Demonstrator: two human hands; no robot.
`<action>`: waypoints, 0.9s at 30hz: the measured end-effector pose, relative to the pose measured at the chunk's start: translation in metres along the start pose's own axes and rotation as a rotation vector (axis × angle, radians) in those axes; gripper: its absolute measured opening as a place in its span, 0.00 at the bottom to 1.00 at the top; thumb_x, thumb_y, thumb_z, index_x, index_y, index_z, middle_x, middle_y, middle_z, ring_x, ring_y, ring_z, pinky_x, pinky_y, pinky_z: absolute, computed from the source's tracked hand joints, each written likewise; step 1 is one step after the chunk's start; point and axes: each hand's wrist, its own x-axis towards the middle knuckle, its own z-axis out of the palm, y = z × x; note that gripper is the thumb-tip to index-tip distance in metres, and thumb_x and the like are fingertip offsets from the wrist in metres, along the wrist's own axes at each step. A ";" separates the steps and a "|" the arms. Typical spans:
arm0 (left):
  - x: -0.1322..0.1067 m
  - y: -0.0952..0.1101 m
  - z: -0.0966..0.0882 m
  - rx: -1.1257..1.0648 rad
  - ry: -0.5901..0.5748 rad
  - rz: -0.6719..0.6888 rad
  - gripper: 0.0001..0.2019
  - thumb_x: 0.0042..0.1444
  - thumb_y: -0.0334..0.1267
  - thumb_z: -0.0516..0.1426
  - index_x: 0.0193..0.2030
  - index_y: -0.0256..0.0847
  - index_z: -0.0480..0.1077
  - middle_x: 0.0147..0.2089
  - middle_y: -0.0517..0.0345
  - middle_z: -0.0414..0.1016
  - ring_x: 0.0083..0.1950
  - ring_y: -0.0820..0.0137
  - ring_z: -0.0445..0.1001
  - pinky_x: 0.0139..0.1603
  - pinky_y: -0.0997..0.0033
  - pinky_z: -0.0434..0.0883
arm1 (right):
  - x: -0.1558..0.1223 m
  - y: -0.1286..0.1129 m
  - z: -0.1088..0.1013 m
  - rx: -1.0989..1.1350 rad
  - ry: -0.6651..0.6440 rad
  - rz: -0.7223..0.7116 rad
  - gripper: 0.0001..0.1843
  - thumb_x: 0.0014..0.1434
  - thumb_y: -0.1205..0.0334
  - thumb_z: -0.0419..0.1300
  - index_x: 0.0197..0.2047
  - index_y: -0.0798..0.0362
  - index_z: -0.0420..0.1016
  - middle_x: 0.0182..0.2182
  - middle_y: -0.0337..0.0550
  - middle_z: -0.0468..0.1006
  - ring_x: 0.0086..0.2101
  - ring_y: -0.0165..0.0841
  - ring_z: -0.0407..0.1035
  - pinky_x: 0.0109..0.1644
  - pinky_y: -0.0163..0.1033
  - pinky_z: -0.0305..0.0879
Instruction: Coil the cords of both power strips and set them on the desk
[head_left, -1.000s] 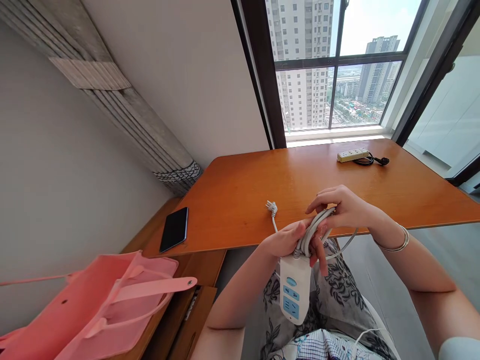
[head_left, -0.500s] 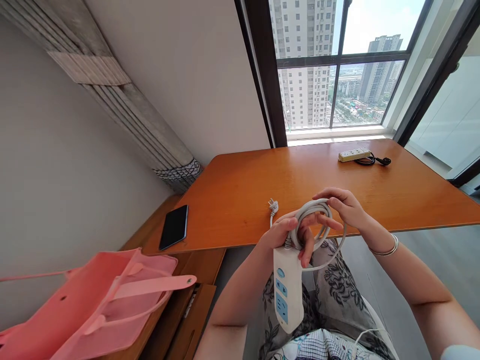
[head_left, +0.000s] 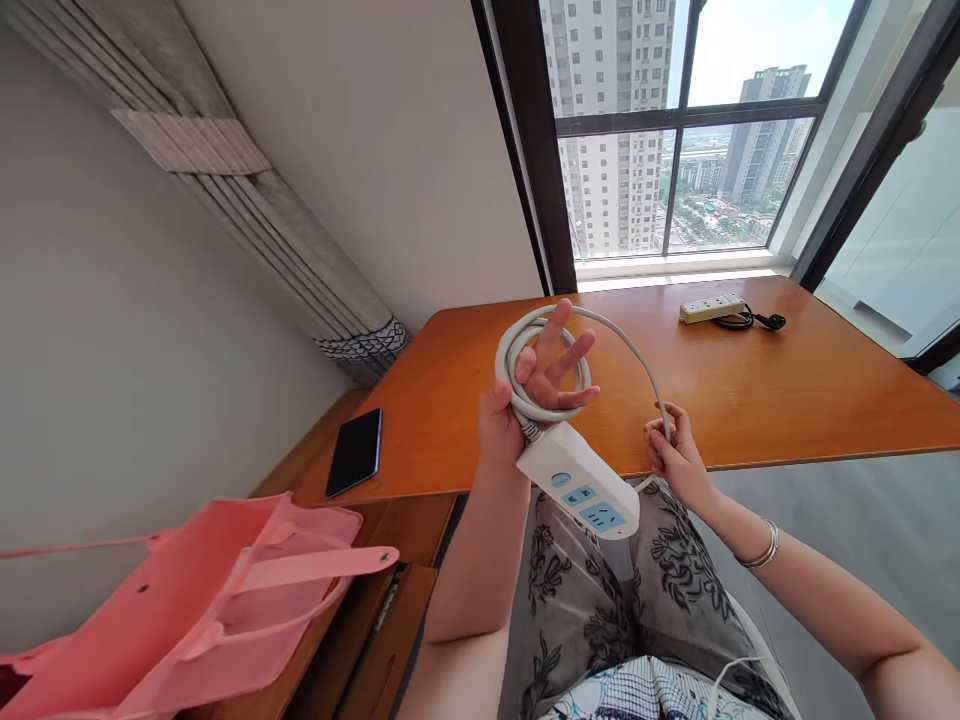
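A white power strip [head_left: 579, 484] with blue sockets hangs tilted over my lap at the table's near edge. Its pale cable [head_left: 504, 352] is wound in several loops held up by my left hand [head_left: 546, 368]. The fingers of that hand pass through the loops and spread apart, while its thumb lies by the strip's cable end. From the top of the coil a free length arcs over to my right hand [head_left: 679, 458], which pinches it between thumb and fingers. Below that hand, a bit of cable shows above my knees. The strip's plug is out of sight.
A brown wooden table [head_left: 450, 400] stretches ahead beneath a window. On it lie a black phone [head_left: 355, 452] at the left and a second power strip [head_left: 711, 308] with a black cord at the back right. A pink bag [head_left: 225, 590] stands at lower left.
My left hand has lifted the coil up and left, and the strip has swung up to the right. My right hand has drawn down away from the coil with the cable. The plug has gone from view.
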 end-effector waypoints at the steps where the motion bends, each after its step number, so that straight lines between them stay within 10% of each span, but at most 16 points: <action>1: 0.000 0.000 -0.002 0.001 0.010 0.013 0.19 0.53 0.61 0.58 0.36 0.47 0.67 0.70 0.58 0.64 0.71 0.51 0.61 0.49 0.50 0.79 | 0.001 0.001 -0.004 -0.084 0.072 -0.059 0.22 0.69 0.52 0.49 0.64 0.44 0.54 0.35 0.35 0.65 0.21 0.23 0.58 0.23 0.29 0.61; 4: 0.000 0.001 -0.011 -0.017 0.044 0.029 0.18 0.53 0.58 0.59 0.32 0.46 0.66 0.70 0.64 0.65 0.66 0.54 0.69 0.41 0.60 0.81 | 0.005 -0.003 -0.021 -0.431 0.128 -0.221 0.21 0.69 0.55 0.49 0.62 0.49 0.67 0.34 0.41 0.70 0.31 0.30 0.67 0.35 0.35 0.68; 10: 0.002 0.000 -0.016 -0.060 -0.040 -0.086 0.21 0.52 0.63 0.58 0.37 0.46 0.70 0.72 0.58 0.62 0.57 0.51 0.78 0.35 0.62 0.80 | 0.004 -0.030 -0.039 -0.932 -0.160 -0.287 0.23 0.71 0.59 0.49 0.65 0.52 0.70 0.30 0.41 0.71 0.27 0.31 0.67 0.33 0.35 0.66; 17: 0.004 -0.011 -0.009 0.032 -0.071 -0.065 0.20 0.51 0.58 0.64 0.38 0.45 0.70 0.76 0.58 0.55 0.72 0.46 0.61 0.61 0.45 0.72 | -0.004 -0.066 -0.038 -1.236 -0.361 -0.489 0.21 0.72 0.62 0.48 0.62 0.51 0.73 0.28 0.38 0.71 0.23 0.27 0.64 0.27 0.33 0.55; 27: -0.002 -0.028 -0.017 0.321 -0.238 -0.078 0.29 0.63 0.47 0.58 0.70 0.57 0.59 0.80 0.56 0.38 0.79 0.56 0.40 0.75 0.49 0.54 | -0.008 -0.124 -0.039 -1.152 -0.415 -0.918 0.17 0.72 0.63 0.47 0.51 0.54 0.77 0.25 0.38 0.69 0.23 0.26 0.61 0.27 0.36 0.51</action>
